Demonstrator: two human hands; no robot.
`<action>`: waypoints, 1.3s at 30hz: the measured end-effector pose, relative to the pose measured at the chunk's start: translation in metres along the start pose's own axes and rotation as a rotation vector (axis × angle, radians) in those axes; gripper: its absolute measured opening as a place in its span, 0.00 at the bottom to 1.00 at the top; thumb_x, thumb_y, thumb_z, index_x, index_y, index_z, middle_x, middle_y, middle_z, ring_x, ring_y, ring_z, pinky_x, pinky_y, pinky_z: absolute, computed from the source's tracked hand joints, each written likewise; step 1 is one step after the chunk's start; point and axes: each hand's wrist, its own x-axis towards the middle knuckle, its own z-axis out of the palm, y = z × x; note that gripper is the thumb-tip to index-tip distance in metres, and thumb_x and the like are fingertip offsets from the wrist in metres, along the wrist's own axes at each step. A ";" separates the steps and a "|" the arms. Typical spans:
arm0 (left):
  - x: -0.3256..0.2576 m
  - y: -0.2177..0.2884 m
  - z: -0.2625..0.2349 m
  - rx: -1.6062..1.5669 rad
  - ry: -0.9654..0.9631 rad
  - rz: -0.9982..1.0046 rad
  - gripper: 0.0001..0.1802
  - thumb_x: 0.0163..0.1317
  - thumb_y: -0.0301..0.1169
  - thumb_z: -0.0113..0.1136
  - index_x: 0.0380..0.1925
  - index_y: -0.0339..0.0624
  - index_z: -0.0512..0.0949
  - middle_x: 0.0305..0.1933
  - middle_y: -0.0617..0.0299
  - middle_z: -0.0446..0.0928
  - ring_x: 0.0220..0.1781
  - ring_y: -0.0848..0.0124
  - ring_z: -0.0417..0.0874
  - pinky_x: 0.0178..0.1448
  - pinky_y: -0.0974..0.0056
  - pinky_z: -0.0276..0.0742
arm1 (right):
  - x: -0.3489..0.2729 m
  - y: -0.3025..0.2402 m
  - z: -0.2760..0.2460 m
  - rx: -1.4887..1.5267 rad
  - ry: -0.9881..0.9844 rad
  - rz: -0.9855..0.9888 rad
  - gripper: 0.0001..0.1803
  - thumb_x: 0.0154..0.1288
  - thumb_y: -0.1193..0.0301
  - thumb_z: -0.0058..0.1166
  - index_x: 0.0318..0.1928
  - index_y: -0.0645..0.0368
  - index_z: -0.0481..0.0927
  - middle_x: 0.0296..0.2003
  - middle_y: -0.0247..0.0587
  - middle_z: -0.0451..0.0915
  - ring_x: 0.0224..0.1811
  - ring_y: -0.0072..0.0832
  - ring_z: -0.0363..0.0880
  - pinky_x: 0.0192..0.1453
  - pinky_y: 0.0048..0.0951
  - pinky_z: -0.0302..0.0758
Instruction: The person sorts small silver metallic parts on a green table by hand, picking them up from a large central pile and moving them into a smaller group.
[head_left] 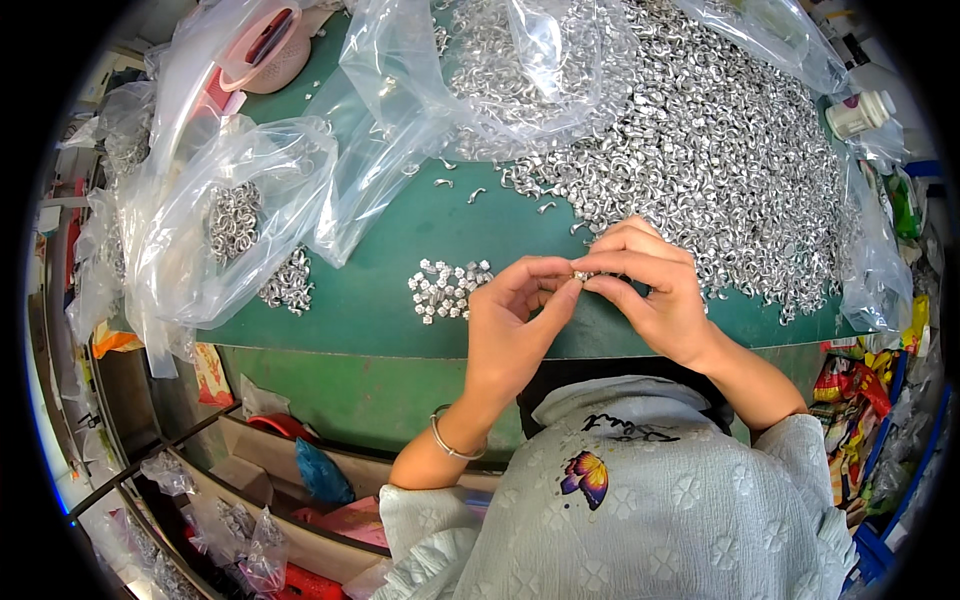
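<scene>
left hand (515, 320): our fingers pinch a small metal piece (580, 275) at the tips.
right hand (650, 290): fingers closed on the same piece from the other side.
small cluster (447, 288): just left of our fingers, on bare green surface (380, 300).
big heap (700, 150): behind our fingers, touching the right knuckles.
surface edge: just under our wrists.
bags (230, 220): far left, well apart.

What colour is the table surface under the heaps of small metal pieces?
Green; the table shows plainly in the head view, beneath the silver metal pieces.
</scene>
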 end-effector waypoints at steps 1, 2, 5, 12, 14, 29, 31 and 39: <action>0.000 0.000 -0.001 0.000 -0.012 -0.010 0.10 0.62 0.20 0.62 0.43 0.30 0.79 0.40 0.62 0.81 0.38 0.79 0.79 0.43 0.72 0.76 | 0.000 0.000 0.000 -0.002 -0.001 -0.001 0.13 0.52 0.84 0.62 0.40 0.64 0.85 0.35 0.40 0.80 0.39 0.33 0.77 0.44 0.31 0.74; 0.000 0.000 -0.002 0.000 -0.025 -0.021 0.10 0.62 0.20 0.62 0.43 0.30 0.79 0.40 0.62 0.81 0.38 0.79 0.79 0.43 0.73 0.76 | 0.001 0.000 -0.001 -0.004 -0.002 -0.002 0.13 0.52 0.83 0.63 0.40 0.63 0.85 0.34 0.40 0.81 0.39 0.33 0.77 0.43 0.30 0.74; 0.001 -0.001 -0.004 -0.027 -0.039 -0.061 0.09 0.62 0.20 0.62 0.42 0.31 0.79 0.40 0.62 0.80 0.40 0.78 0.80 0.44 0.72 0.76 | 0.000 -0.002 -0.004 0.040 -0.027 0.064 0.12 0.53 0.82 0.64 0.41 0.63 0.85 0.34 0.40 0.82 0.38 0.33 0.78 0.42 0.30 0.75; 0.000 -0.004 -0.001 0.026 -0.046 0.025 0.09 0.60 0.20 0.64 0.40 0.33 0.80 0.42 0.63 0.79 0.43 0.77 0.79 0.45 0.71 0.76 | 0.000 -0.004 -0.008 0.068 -0.048 0.132 0.10 0.54 0.82 0.63 0.39 0.62 0.86 0.34 0.42 0.84 0.38 0.33 0.80 0.43 0.31 0.76; 0.001 -0.004 -0.002 0.056 -0.053 0.032 0.09 0.59 0.20 0.65 0.40 0.32 0.80 0.42 0.62 0.79 0.42 0.77 0.79 0.44 0.72 0.76 | -0.001 -0.007 -0.006 0.022 -0.021 0.101 0.10 0.54 0.82 0.63 0.38 0.62 0.86 0.34 0.42 0.84 0.38 0.34 0.80 0.43 0.31 0.76; 0.003 0.000 -0.015 -0.434 -0.272 -0.382 0.09 0.63 0.25 0.63 0.42 0.33 0.80 0.39 0.62 0.79 0.40 0.77 0.78 0.43 0.71 0.75 | -0.003 -0.018 -0.012 0.067 -0.026 0.051 0.07 0.55 0.85 0.60 0.36 0.65 0.83 0.34 0.43 0.81 0.36 0.35 0.77 0.42 0.31 0.75; -0.002 0.000 -0.005 -0.225 -0.179 -0.138 0.09 0.60 0.23 0.64 0.41 0.34 0.80 0.39 0.62 0.78 0.40 0.76 0.77 0.42 0.70 0.73 | -0.004 -0.017 -0.014 0.140 -0.037 0.100 0.07 0.56 0.84 0.59 0.36 0.66 0.82 0.35 0.43 0.81 0.37 0.33 0.78 0.43 0.30 0.75; -0.008 0.004 0.006 0.484 -0.013 0.594 0.13 0.50 0.15 0.67 0.36 0.37 0.82 0.38 0.58 0.76 0.38 0.69 0.77 0.38 0.68 0.73 | -0.012 -0.021 -0.016 0.796 -0.100 0.492 0.12 0.68 0.79 0.54 0.51 0.69 0.78 0.44 0.40 0.81 0.46 0.20 0.79 0.51 0.25 0.76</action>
